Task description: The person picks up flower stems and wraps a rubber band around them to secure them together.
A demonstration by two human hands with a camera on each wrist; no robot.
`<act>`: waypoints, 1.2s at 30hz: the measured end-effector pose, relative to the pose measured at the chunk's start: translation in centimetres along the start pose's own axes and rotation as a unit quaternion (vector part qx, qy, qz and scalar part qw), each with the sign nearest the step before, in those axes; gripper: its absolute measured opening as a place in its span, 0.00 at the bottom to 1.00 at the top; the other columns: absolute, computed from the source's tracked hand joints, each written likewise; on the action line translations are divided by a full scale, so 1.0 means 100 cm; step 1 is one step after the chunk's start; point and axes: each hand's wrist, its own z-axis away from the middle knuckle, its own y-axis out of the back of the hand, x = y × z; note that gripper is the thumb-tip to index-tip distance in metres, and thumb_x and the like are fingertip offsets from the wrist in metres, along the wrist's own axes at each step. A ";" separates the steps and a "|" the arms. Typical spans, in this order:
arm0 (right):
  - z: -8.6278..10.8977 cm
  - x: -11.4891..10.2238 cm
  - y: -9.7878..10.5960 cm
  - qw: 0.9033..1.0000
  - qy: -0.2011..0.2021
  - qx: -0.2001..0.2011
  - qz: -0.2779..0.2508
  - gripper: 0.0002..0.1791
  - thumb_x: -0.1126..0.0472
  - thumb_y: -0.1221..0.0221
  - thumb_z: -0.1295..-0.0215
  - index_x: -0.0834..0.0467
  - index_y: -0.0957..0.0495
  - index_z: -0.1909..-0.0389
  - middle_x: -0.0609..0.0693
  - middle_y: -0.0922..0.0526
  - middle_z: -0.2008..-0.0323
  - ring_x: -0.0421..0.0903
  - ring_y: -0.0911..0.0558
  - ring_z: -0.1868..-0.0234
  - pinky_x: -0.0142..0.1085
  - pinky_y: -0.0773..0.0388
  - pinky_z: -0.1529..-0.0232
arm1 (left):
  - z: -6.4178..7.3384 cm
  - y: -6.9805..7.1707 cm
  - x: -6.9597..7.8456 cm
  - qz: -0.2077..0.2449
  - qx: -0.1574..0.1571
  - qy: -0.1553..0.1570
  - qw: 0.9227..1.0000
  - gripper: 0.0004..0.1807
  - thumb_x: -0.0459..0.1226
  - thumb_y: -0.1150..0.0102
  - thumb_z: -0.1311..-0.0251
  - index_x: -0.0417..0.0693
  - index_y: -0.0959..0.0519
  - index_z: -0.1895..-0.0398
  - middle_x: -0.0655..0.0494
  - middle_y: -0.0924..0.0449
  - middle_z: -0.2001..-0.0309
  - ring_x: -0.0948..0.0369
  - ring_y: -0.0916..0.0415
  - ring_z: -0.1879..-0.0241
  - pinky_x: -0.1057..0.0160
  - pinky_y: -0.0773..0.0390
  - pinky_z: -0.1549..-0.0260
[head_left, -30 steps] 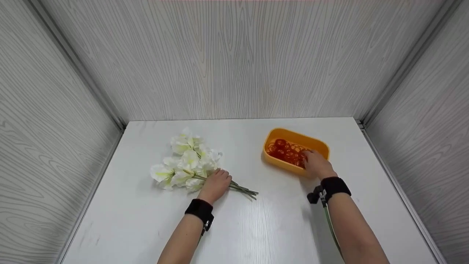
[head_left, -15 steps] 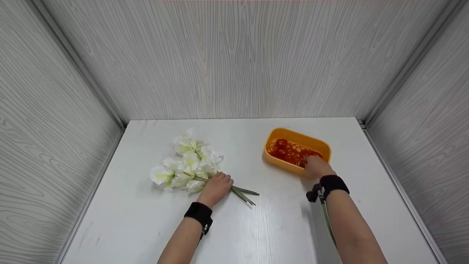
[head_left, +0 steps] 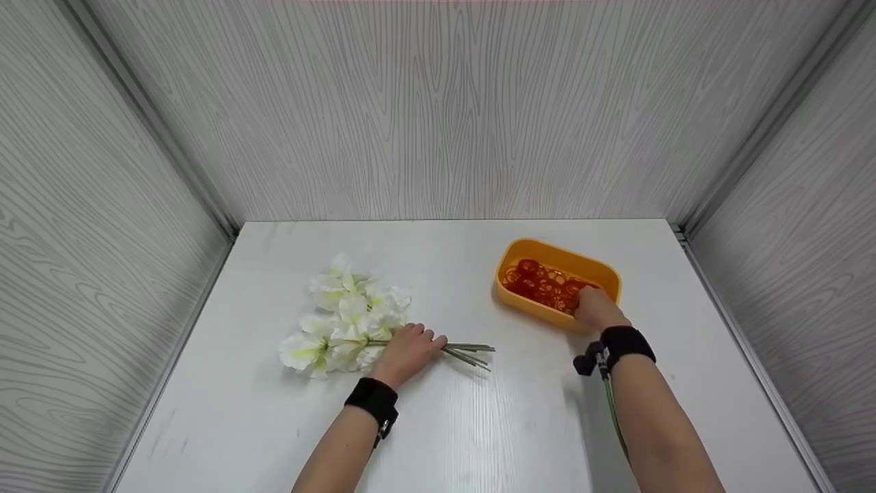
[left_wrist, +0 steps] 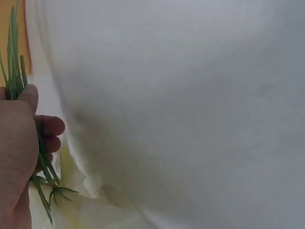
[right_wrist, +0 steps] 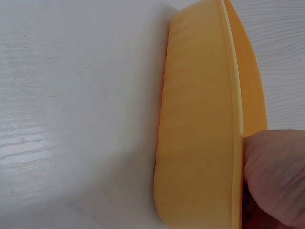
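My left hand (head_left: 409,352) grips the green stems (left_wrist: 15,57) of a bunch of white artificial flowers (head_left: 349,318), just below the blooms. In the left wrist view the stems pass through the curled fingers and thumb. The blooms lie to the left, and the cut ends stick out to the right. My right hand (head_left: 597,309) reaches over the near rim into an orange plastic box (head_left: 530,308) at the right. Inside are many thin red loops (head_left: 540,284), like rubber bands. Its fingers are hidden by the box wall in the right wrist view (right_wrist: 200,119).
Everything rests on a white table (head_left: 465,424). A grey wood-grain panel (head_left: 438,109) rises behind it, with similar panels at the left and right sides. Black wrist straps (head_left: 374,398) hold the cameras, and a green cable (head_left: 616,418) runs along the right forearm.
My left hand has shifted slightly right with the flowers, and the stems have turned flatter toward the right. My right hand has sunk deeper among the red loops, so its fingers no longer show.
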 end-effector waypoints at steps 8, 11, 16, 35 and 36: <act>0.008 -0.007 0.007 0.996 0.026 0.085 -0.012 0.07 0.67 0.45 0.33 0.66 0.20 0.62 0.58 0.20 0.67 0.53 0.24 0.68 0.44 0.27 0.65 | -0.004 0.007 -0.003 0.019 0.049 -0.008 0.999 0.06 0.35 0.46 0.33 0.54 0.24 0.58 0.55 0.22 0.71 0.55 0.24 0.69 0.59 0.25 0.63; 0.012 -0.015 0.013 0.992 0.052 0.101 -0.050 0.09 0.66 0.45 0.32 0.67 0.18 0.60 0.59 0.19 0.66 0.52 0.23 0.67 0.44 0.26 0.64 | -0.006 0.011 -0.004 0.025 0.055 -0.013 0.998 0.06 0.33 0.45 0.35 0.53 0.24 0.57 0.54 0.22 0.71 0.55 0.24 0.69 0.59 0.26 0.64; 0.019 -0.034 0.017 0.983 0.100 0.107 -0.107 0.08 0.65 0.45 0.30 0.65 0.19 0.60 0.59 0.19 0.65 0.51 0.23 0.66 0.43 0.25 0.62 | -0.011 0.018 -0.002 0.022 0.048 -0.012 0.999 0.06 0.33 0.44 0.35 0.50 0.26 0.57 0.54 0.23 0.72 0.56 0.25 0.72 0.60 0.26 0.69; 0.044 -0.101 -0.022 0.962 0.216 0.077 -0.148 0.06 0.62 0.37 0.34 0.62 0.17 0.63 0.50 0.19 0.68 0.47 0.24 0.69 0.39 0.25 0.67 | -0.026 0.035 0.013 0.020 0.041 0.007 0.999 0.15 0.44 0.53 0.26 0.45 0.31 0.68 0.55 0.29 0.78 0.59 0.29 0.80 0.62 0.30 0.78; 0.045 -0.102 -0.023 0.963 0.214 0.075 -0.146 0.06 0.63 0.37 0.35 0.62 0.16 0.63 0.50 0.19 0.69 0.47 0.24 0.70 0.39 0.25 0.67 | -0.026 0.035 0.013 0.019 0.038 0.009 0.999 0.15 0.44 0.54 0.25 0.45 0.32 0.68 0.55 0.29 0.78 0.59 0.29 0.79 0.62 0.30 0.78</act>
